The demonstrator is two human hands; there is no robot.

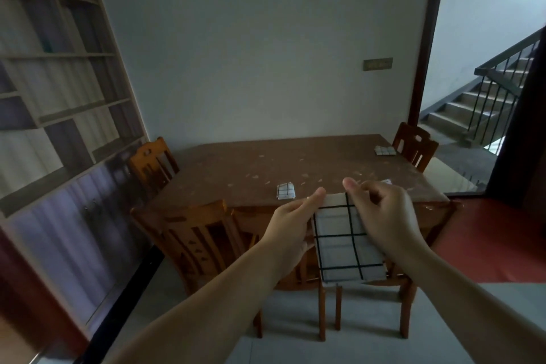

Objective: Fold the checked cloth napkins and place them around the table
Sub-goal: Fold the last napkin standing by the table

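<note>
I see both hands up front of table (295,162), holding checked napkin (345,245) in air, hanging down. Left hand (291,220) pinches its top left edge; right hand (381,213) pinches top right. 2 folded napkins on table: near edge (286,190), far right corner (385,151).

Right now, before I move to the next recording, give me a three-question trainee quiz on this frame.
1. True or false: the checked napkin hanging in the air is held by both hands.
2. How many folded napkins lie fully visible on the table?
A. none
B. two
C. five
3. Fill in: the far folded napkin lies beside the ____ at the table's right far corner.

Key: 1 true, left hand and right hand pinch its top edge; 2 B, the near folded napkin and the far one; 3 chair.
</note>
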